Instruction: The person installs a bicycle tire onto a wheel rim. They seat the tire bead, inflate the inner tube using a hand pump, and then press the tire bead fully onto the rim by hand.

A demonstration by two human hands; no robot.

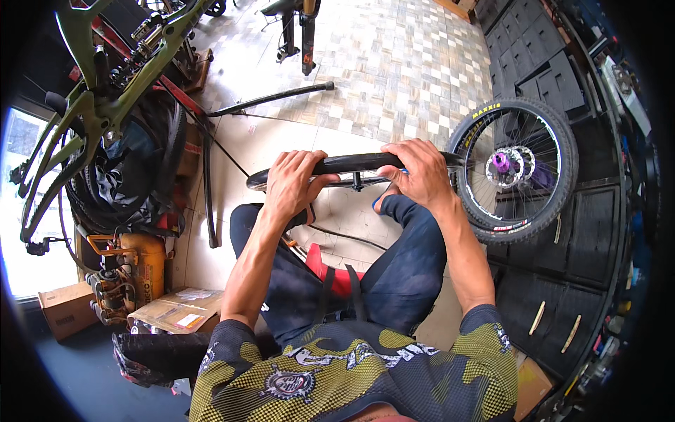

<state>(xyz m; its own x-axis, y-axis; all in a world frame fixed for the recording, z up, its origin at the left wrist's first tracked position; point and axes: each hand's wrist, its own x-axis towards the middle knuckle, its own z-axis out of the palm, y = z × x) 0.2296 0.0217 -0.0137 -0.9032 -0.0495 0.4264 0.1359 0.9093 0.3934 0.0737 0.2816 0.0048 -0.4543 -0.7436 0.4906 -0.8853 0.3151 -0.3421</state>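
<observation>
- Straight ahead, your left hand (290,181) and right hand (422,176) clamp the black tyre (355,163), apart.
- It looks fitted around the wheel (357,181); full seating can't be told.

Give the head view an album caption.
Left hand and right hand grip a black bicycle tyre near a purple-hubbed bicycle wheel.

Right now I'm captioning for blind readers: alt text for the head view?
Left hand and right hand grip a black-tyred wheel beyond spread knees. A purple-hubbed wheel stands right, a green bike frame upper left.
</observation>
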